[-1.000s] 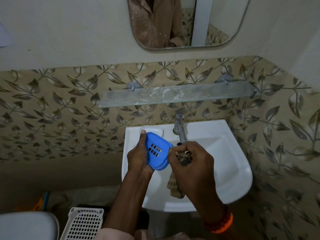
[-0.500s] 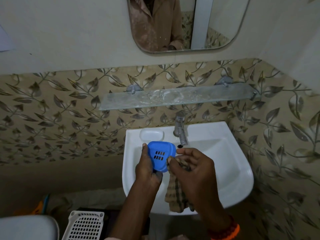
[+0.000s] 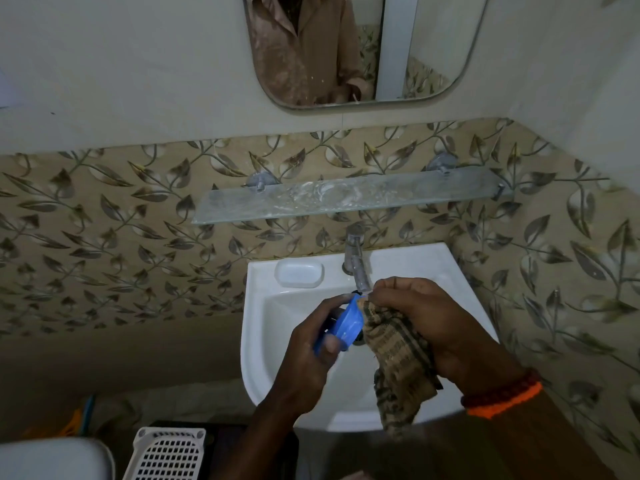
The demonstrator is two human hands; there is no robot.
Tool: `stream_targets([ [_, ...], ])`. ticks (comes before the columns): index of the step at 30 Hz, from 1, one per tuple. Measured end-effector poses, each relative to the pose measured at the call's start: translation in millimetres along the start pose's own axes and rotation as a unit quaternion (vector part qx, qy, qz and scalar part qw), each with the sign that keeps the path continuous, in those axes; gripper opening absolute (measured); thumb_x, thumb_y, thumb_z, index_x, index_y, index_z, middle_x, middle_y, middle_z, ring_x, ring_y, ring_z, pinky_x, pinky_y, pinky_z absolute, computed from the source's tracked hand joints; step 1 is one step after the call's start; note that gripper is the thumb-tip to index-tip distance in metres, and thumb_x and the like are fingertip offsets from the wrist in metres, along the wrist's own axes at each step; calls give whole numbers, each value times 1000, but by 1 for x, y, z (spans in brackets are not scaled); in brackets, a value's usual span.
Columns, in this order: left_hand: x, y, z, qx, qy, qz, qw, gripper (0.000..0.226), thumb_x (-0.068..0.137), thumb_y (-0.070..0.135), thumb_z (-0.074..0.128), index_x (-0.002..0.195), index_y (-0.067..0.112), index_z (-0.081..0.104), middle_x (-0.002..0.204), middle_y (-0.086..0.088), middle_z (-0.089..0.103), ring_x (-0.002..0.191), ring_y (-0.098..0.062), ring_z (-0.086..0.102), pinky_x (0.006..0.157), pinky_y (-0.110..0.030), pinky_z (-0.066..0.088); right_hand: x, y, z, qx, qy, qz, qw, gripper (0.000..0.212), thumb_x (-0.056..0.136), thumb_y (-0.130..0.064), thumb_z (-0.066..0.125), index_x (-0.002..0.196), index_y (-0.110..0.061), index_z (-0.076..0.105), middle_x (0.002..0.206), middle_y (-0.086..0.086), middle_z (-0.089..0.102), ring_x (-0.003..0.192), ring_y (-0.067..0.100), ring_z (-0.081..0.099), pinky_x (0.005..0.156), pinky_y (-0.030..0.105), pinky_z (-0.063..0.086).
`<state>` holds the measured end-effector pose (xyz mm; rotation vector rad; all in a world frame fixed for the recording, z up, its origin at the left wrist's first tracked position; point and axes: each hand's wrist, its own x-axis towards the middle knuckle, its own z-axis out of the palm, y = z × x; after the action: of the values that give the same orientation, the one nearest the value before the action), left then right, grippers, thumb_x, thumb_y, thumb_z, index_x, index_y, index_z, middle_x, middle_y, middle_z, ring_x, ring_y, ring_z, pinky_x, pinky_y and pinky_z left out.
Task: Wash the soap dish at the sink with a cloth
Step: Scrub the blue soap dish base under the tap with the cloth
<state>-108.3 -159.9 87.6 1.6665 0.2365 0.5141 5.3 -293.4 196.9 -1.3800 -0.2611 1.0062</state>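
Note:
My left hand (image 3: 311, 344) grips the blue plastic soap dish (image 3: 346, 323) over the white sink (image 3: 415, 265), with the dish turned edge-on so its slots are hidden. My right hand (image 3: 433, 320) holds a brown checked cloth (image 3: 398, 368) pressed against the dish's right side, just under the spout of the metal tap (image 3: 356, 261). The cloth's loose end hangs down past the sink's front rim. I see no water running from the tap.
A glass shelf (image 3: 346, 197) is fixed to the leaf-patterned tiles above the sink, with a mirror (image 3: 356, 50) higher up. A moulded soap recess (image 3: 299, 273) sits left of the tap. A white perforated basket (image 3: 166, 455) stands on the floor at lower left.
The dish has turned from facing me with its slots showing to edge-on. My right hand and the cloth have moved against its right side, and more of the cloth hangs down.

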Motion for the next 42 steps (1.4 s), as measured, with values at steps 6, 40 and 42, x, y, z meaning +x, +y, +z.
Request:
stream_targets([
  [6, 2, -3, -1, 97, 51, 34, 993, 67, 85, 84, 40, 136, 43, 53, 134, 22, 63, 122, -10, 62, 100, -37, 56, -16, 16, 16, -284, 135, -197, 928, 9, 78, -21, 78, 79, -17, 71, 79, 2, 70, 77, 14, 70, 71, 32, 60],
  [40, 10, 25, 15, 183, 172, 15, 968, 100, 86, 86, 20, 130, 10, 67, 93, -3, 74, 87, -2, 66, 81, -4, 45, 2, 43, 28, -303, 247, -413, 823, 21, 72, -3, 83, 73, -3, 62, 69, 6, 62, 64, 18, 63, 63, 34, 57],
  [42, 11, 25, 17, 171, 184, 8, 968, 100, 85, 87, 20, 130, 12, 68, 100, -4, 77, 89, -1, 67, 84, -7, 48, 2, 42, 29, -286, 243, -395, 838, 19, 74, -5, 82, 74, -3, 63, 70, 7, 63, 64, 20, 66, 63, 34, 59],
])
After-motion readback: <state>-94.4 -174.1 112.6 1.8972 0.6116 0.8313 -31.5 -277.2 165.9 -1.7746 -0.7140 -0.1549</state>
